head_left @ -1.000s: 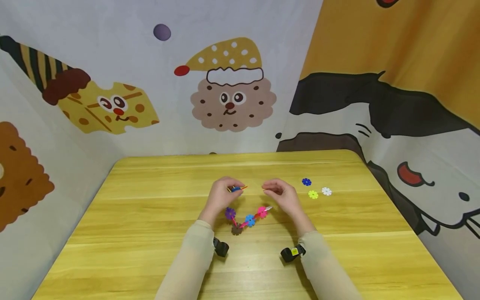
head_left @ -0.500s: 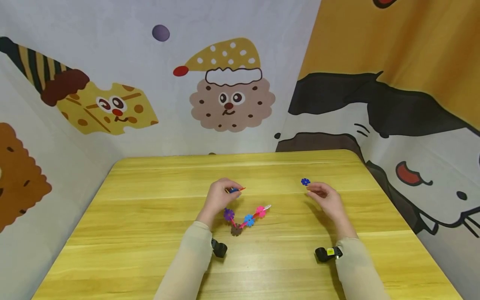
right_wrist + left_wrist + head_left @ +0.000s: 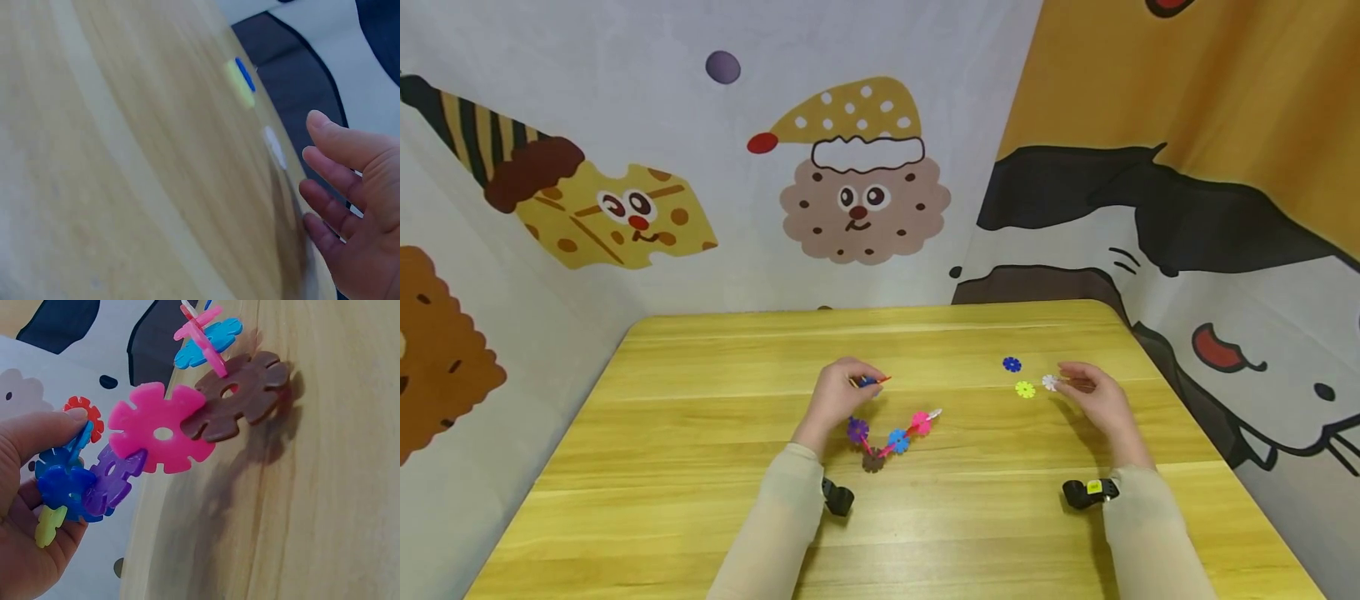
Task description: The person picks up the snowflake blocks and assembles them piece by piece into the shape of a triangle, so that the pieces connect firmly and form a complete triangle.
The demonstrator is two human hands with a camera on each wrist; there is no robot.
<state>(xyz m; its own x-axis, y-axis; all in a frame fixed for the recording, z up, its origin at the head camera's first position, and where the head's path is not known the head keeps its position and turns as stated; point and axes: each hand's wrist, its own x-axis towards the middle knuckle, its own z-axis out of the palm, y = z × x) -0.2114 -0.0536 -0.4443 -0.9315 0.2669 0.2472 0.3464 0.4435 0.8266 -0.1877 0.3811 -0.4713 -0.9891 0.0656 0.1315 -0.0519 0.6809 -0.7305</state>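
My left hand (image 3: 841, 398) pinches one end of a chain of interlocking flower-shaped plastic discs. In the left wrist view, a red disc (image 3: 94, 428), blue discs (image 3: 62, 487) and a yellow disc (image 3: 50, 525) cluster at the thumb and fingers. From there the chain runs through a purple disc (image 3: 115, 478), a pink disc (image 3: 178, 450) and a brown disc (image 3: 253, 394) to a light blue disc (image 3: 898, 441) and beyond. Far to the right, my right hand (image 3: 1101, 404) holds nothing, its fingers parted beside a loose white disc (image 3: 1048, 382). Whether they touch it I cannot tell.
A dark blue disc (image 3: 1012, 364) and a yellow-green disc (image 3: 1025, 389) lie loose left of the white one. The wooden table (image 3: 700, 500) reaches back to a cartoon-printed curtain (image 3: 737, 250). Black wrist cameras (image 3: 838, 498) hang under both wrists.
My right hand has moved right, from near the left hand, past the dark blue and yellow-green discs to the white one. The left hand and chain have hardly moved.
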